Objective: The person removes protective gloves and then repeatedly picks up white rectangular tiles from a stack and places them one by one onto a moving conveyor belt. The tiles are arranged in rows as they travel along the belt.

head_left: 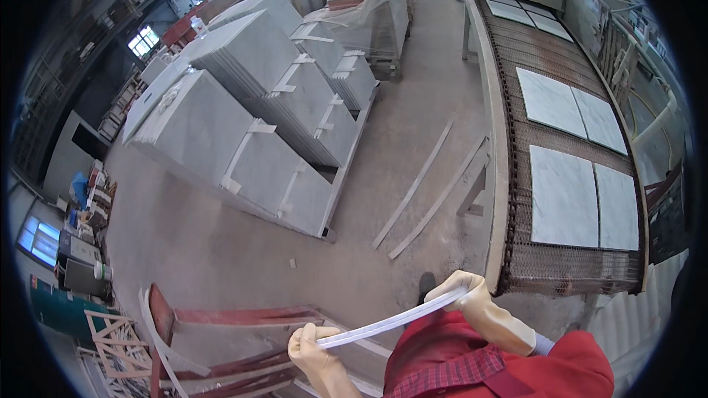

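A long white flexible strip (394,322) stretches between my two gloved hands in front of my red clothing, bowing slightly. My left hand (313,350), in a cream rubber glove, is closed round its left end above a red metal frame (243,316). The other end is gripped by my right hand (483,311), gloved alike, near the close end of the mesh conveyor (549,269). Whether the strip is foam or plastic I cannot tell. More pale strips (164,335) hang over the frame's left end.
Marble-look tiles (564,195) lie on the conveyor at the right. Stacks of grey-white slabs (203,121) lean on a pallet ahead to the left. Two long flat strips (417,180) lie on the floor between. A wooden crate frame (118,346) stands at the lower left.
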`<state>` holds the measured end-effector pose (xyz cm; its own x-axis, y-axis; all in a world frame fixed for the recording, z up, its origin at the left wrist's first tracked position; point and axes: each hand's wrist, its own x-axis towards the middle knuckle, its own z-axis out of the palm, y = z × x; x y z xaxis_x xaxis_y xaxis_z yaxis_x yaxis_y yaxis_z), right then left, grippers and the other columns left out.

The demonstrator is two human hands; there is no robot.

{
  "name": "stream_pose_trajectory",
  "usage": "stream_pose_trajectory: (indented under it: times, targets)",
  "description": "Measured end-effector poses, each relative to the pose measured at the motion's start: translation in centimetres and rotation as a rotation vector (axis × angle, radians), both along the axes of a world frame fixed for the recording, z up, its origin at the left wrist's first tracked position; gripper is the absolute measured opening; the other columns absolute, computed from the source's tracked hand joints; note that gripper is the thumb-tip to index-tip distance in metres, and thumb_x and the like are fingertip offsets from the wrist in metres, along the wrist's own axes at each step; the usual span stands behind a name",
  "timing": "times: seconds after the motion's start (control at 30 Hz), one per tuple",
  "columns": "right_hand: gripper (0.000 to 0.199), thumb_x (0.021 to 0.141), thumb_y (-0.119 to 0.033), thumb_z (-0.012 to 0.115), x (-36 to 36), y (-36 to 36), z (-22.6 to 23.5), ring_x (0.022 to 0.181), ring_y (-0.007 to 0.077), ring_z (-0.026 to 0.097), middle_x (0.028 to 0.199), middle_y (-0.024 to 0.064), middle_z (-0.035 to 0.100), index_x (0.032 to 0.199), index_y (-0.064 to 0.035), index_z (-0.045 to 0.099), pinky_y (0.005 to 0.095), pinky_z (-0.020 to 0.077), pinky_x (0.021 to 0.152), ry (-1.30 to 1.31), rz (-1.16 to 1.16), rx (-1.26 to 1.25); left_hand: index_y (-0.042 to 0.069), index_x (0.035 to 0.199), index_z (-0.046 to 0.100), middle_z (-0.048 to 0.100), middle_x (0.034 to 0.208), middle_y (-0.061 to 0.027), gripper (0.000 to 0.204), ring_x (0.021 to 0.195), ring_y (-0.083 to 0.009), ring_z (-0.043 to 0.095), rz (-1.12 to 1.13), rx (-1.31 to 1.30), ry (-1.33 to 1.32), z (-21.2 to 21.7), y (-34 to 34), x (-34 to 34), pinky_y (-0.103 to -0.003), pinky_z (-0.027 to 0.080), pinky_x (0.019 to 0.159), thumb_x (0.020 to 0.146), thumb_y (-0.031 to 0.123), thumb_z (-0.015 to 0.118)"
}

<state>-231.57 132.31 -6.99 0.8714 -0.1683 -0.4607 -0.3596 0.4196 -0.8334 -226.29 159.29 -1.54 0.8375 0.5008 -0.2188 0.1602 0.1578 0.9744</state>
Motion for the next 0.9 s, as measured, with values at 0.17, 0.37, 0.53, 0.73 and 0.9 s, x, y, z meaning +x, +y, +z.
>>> stream_pose_trajectory:
  times: [0.17,0.37,0.53,0.73,0.9]
  targets:
    - [0.027,0.059,0.017,0.052,6.8,-1.0,-2.0,0.08,0.0316,0.075,0.089,0.0266,0.074,0.078,0.0024,0.064,0.0396,0.0625,0.072,-0.026,-0.12,-0.048,0.0,0.067,0.053,0.066,0.061,-0.0174,0.021,0.055,-0.0173,0.055,-0.102,0.018,0.089,-1.4,-1.4,8.2,-0.03,0.044,0.057,0.085,0.012,0.054]
    - [0.029,0.056,0.02,0.054,13.5,-4.2,-2.3,0.083,0.0271,0.074,0.09,0.0231,0.075,0.077,0.0019,0.064,0.0364,0.0597,0.073,-0.099,-0.28,0.136,-0.002,0.07,0.053,0.066,0.062,-0.0213,0.017,0.049,-0.0184,0.053,-0.22,-0.065,0.137,-0.6,-5.6,19.4,-0.03,0.044,0.05,0.084,0.008,0.053]
    - [0.025,0.06,0.019,0.055,19.5,-7.4,0.0,0.079,0.0254,0.073,0.086,0.022,0.074,0.077,0.0026,0.064,0.0349,0.0597,0.07,-0.06,-0.395,0.047,-0.004,0.07,0.057,0.067,0.062,-0.0194,0.018,0.055,-0.0177,0.057,-0.374,0.048,0.047,0.4,-10.1,27.5,-0.029,0.046,0.059,0.083,0.008,0.052]
    - [0.022,0.063,0.019,0.057,26.1,-10.5,1.2,0.071,0.0227,0.071,0.083,0.0208,0.074,0.077,0.0049,0.066,0.0306,0.0576,0.064,-0.014,-0.509,-0.065,-0.005,0.063,0.061,0.067,0.063,-0.0191,0.032,0.058,-0.0211,0.057,-0.531,0.145,0.066,-0.9,-14.7,37.0,-0.033,0.047,0.064,0.082,0.017,0.05]
    - [0.028,0.06,0.023,0.052,33.5,-12.8,0.5,0.07,0.0227,0.072,0.082,0.0211,0.074,0.078,0.0076,0.068,0.0302,0.0582,0.062,0.025,-0.622,-0.11,-0.007,0.065,0.06,0.067,0.064,-0.0217,0.028,0.053,-0.0218,0.057,-0.617,0.006,0.2,-1.5,-19.6,47.4,-0.033,0.047,0.055,0.083,0.013,0.051]
